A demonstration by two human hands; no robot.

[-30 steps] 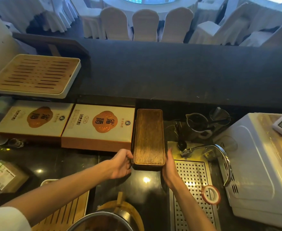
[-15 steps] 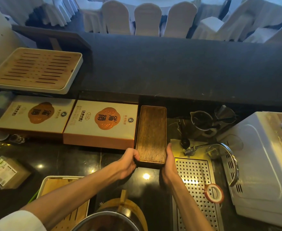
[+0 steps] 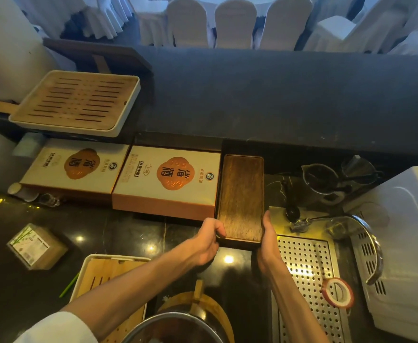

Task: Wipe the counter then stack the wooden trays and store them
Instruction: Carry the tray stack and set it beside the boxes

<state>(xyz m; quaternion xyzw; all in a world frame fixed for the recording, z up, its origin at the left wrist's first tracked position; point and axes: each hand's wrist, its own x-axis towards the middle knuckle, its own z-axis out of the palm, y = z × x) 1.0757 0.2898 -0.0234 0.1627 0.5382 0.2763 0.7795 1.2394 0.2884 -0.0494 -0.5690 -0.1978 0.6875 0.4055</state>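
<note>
Presently: tray (image 3: 241,199), left hand (image 3: 206,240) curled round corner, right hand (image 3: 267,240) flat against side; best slid straight beside box (image 3: 170,177).

The person's left hand (image 3: 204,243) comes at the end of a long, bare left arm (image 3: 133,285). Further up that arm there is a white sleeve (image 3: 59,328). The sleeve is plain, with no pictures or words on it. Its cloth looks soft and a bit puffy, and its edge is round where it stops. The right hand (image 3: 267,241) has a bare right arm (image 3: 294,303) too, and that arm stays bare all the way down to the bottom of the view.
</note>
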